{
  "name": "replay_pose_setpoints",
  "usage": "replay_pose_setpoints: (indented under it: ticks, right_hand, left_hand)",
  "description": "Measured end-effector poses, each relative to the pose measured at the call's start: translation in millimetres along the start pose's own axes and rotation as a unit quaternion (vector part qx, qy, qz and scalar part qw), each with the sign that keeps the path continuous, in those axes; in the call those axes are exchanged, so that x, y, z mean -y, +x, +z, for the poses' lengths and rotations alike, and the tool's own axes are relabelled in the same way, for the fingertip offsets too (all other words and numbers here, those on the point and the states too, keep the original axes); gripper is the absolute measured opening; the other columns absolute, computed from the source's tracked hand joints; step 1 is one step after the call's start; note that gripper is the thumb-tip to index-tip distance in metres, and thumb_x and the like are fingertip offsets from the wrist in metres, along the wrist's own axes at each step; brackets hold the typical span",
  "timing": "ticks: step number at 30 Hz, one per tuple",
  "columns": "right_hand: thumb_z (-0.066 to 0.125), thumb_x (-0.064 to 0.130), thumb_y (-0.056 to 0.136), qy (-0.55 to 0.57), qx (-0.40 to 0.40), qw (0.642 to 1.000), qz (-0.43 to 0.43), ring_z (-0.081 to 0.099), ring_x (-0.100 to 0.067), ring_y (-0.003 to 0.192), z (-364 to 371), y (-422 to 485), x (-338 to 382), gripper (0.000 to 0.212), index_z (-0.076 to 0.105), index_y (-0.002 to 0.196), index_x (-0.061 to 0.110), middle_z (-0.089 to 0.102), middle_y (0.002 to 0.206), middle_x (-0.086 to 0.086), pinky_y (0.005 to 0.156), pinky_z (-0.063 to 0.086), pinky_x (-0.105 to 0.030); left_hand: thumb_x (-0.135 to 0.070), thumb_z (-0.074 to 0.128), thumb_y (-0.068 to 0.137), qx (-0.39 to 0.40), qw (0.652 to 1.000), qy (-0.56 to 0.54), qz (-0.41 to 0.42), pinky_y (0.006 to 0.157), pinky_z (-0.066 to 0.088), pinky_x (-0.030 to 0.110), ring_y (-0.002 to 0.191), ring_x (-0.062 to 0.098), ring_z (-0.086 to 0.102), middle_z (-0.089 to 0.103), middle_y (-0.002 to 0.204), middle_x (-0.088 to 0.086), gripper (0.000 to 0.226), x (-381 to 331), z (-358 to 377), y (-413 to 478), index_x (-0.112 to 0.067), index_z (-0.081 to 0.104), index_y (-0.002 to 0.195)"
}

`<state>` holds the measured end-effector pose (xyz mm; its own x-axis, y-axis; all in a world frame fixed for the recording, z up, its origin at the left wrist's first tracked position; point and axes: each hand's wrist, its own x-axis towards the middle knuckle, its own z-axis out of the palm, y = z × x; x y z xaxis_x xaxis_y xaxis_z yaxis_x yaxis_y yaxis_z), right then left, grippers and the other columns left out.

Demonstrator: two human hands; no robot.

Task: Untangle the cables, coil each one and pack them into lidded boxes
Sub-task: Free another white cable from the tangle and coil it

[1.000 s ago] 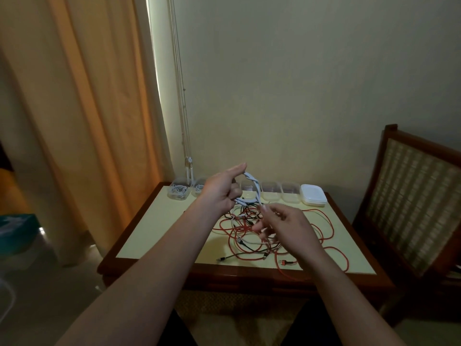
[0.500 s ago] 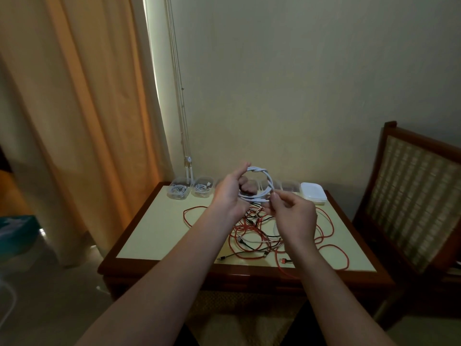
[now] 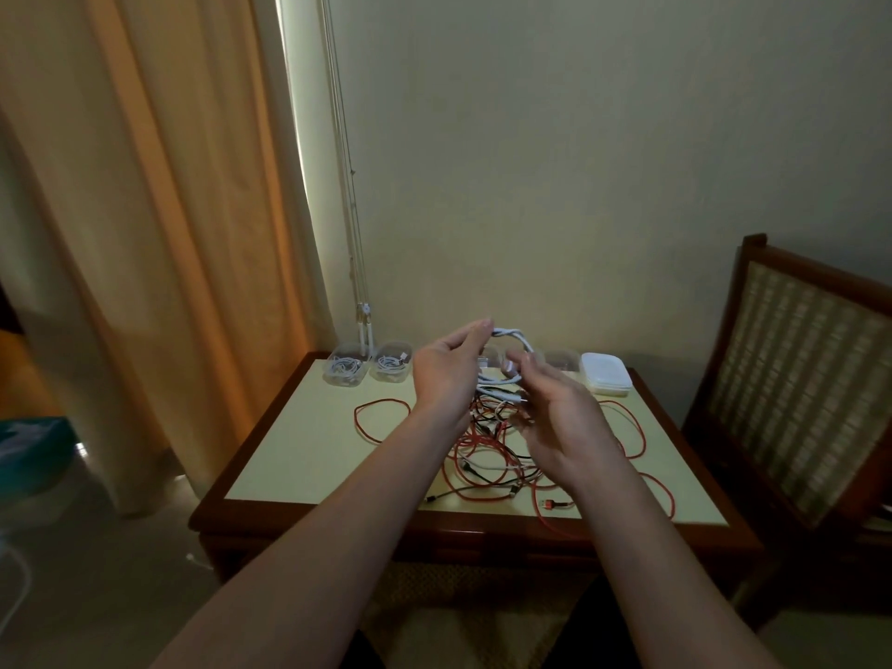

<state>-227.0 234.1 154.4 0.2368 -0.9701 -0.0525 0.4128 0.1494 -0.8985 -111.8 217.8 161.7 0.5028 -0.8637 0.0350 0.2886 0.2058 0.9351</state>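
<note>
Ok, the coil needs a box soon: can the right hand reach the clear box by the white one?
Probably yes: the clear box sits just beyond the right hand, nothing between them, though that hand is busy with the cable.

Two hands [image 3: 449, 374] [image 3: 562, 420], two clear boxes [image 3: 333, 379] [image 3: 408, 362] with coiled cables [image 3: 343, 366], one table [image 3: 289, 451], one chair [image 3: 801, 379]

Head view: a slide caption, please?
Left hand holds a white cable coil, right hand beside it, above tangled red cables on a table.
</note>
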Motion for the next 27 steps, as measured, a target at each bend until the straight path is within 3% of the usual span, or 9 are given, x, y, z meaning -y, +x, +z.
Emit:
replay_pose_setpoints:
  ticks: [4,7,12,16,18,20,22,25,27]
  right_hand:
    - [0.055,0.027,0.101,0.055,0.055,0.996,0.045,0.036,-0.009,0.059,2.1,-3.9,-0.5,0.024,0.069,0.113,0.012,0.051,0.074,0.004,0.058,0.028,-0.028]
    - [0.065,0.014,0.095,0.018,0.05,0.998,0.04,0.038,-0.009,0.058,1.6,-2.5,-1.3,0.01,0.066,0.104,0.015,0.052,0.073,0.003,0.056,0.033,-0.025]
    - [0.077,0.006,0.085,-0.142,-0.012,0.989,-0.031,0.068,-0.02,0.074,-4.8,-5.8,-3.1,0.028,0.071,0.111,0.01,0.074,0.089,-0.01,0.074,0.058,-0.038]
    - [0.075,0.008,0.087,-0.246,-0.035,0.963,-0.101,0.074,-0.028,0.074,-7.6,-7.3,-8.0,0.014,0.074,0.101,0.01,0.075,0.079,-0.013,0.082,0.062,-0.049]
    - [0.072,0.002,0.089,-0.211,-0.022,0.973,-0.095,0.076,-0.028,0.073,-5.9,-9.5,-5.0,0.019,0.07,0.107,0.006,0.076,0.079,-0.016,0.077,0.064,-0.042]
    - [0.071,-0.004,0.088,-0.17,-0.044,0.982,-0.074,0.076,-0.029,0.072,-5.4,-8.2,0.9,0.041,0.061,0.125,0.011,0.076,0.077,-0.018,0.07,0.064,-0.033]
    - [0.07,-0.007,0.087,-0.14,-0.074,0.985,-0.068,0.076,-0.03,0.072,-6.4,-4.7,7.2,0.051,0.057,0.135,0.001,0.075,0.077,-0.021,0.063,0.062,-0.028]
    - [0.069,-0.012,0.085,-0.082,-0.106,0.989,-0.057,0.076,-0.028,0.072,-11.7,3.6,13.0,0.051,0.055,0.134,-0.006,0.075,0.081,-0.024,0.059,0.061,-0.025]
    - [0.069,-0.014,0.085,-0.042,-0.099,0.993,-0.039,0.077,-0.03,0.074,-16.1,6.2,14.5,0.047,0.057,0.13,-0.008,0.075,0.085,-0.026,0.057,0.06,-0.025]
  left_hand:
    - [-0.033,0.08,0.084,0.001,0.997,0.067,0.048,0.075,0.052,0.018,0.084,0.005,0.067,0.076,0.09,-0.008,0.012,-3.5,-2.4,2.7,-0.023,0.079,0.09]
    - [-0.034,0.079,0.084,0.007,0.99,0.117,0.083,0.059,0.045,0.01,0.071,0.001,0.06,0.075,0.084,-0.014,0.022,-3.4,-5.1,3.4,-0.019,0.08,0.099]
    - [-0.036,0.078,0.085,0.027,0.982,0.157,0.102,0.076,0.048,0.02,0.08,0.002,0.065,0.076,0.089,-0.008,0.025,-5.2,-7.7,2.2,-0.019,0.079,0.102]
    - [-0.04,0.078,0.084,0.045,0.975,0.186,0.109,0.073,0.044,0.03,0.077,0.013,0.054,0.073,0.078,-0.001,0.016,-7.6,-9.1,3.3,-0.028,0.079,0.094]
    - [-0.042,0.077,0.084,0.049,0.974,0.193,0.105,0.067,0.045,0.029,0.07,0.012,0.053,0.074,0.077,0.0,0.019,-8.7,-11.4,2.0,-0.025,0.079,0.093]
    - [-0.047,0.076,0.083,0.069,0.97,0.216,0.09,0.061,0.042,0.028,0.062,0.01,0.049,0.071,0.072,0.0,0.028,-8.2,-16.1,0.4,-0.021,0.079,0.093]
    - [-0.046,0.078,0.082,0.142,0.957,0.25,0.05,0.063,0.045,0.028,0.065,0.01,0.054,0.072,0.071,-0.003,0.03,-9.1,-23.4,-2.5,-0.019,0.078,0.095]
    - [-0.027,0.083,0.08,0.276,0.934,0.225,-0.03,0.088,0.058,0.036,0.09,0.025,0.073,0.077,0.095,0.007,0.029,-9.2,-35.4,-3.2,-0.014,0.076,0.105]
    - [-0.017,0.085,0.078,0.316,0.923,0.213,-0.051,0.097,0.056,0.04,0.104,0.032,0.071,0.074,0.106,0.018,0.035,-9.5,-41.1,-1.9,-0.008,0.074,0.11]
